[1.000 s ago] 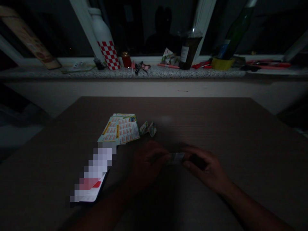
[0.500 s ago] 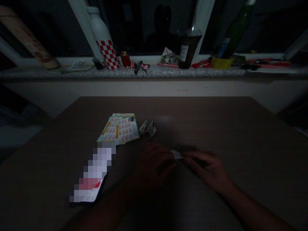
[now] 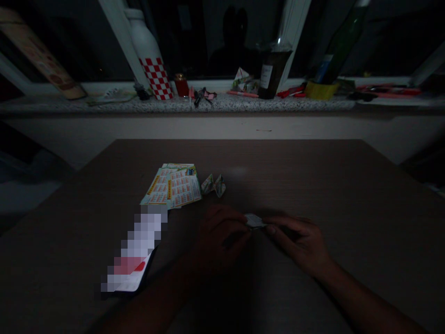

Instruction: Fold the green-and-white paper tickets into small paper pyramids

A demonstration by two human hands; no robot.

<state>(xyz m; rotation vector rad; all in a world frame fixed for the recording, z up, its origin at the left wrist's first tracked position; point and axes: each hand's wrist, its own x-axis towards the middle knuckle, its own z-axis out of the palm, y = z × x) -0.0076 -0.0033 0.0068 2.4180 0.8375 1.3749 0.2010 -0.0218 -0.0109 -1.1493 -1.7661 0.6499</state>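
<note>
A small folded piece of pale paper (image 3: pixel 255 221) is held just above the table between my two hands. My left hand (image 3: pixel 222 234) pinches its left end, dark in shadow, with thumb and fingers closed. At the opposite end, the thumb and index finger of my right hand (image 3: pixel 301 239) grip the paper's corner. Beyond my left hand lies a folded paper shape (image 3: pixel 213 186) with two pointed parts. Beside it is a fanned stack of printed paper slips (image 3: pixel 175 188).
A lit phone (image 3: pixel 134 278), its screen blurred out, lies left of my left arm. Along the granite windowsill (image 3: pixel 222 105) stand a white bottle with red checks (image 3: pixel 156 74), a dark drink cup (image 3: pixel 273 76), a green bottle (image 3: pixel 342 44) and small clutter.
My left hand has shifted slightly left along the paper, so more of its pale surface shows between my fingers. My right hand has barely moved.
</note>
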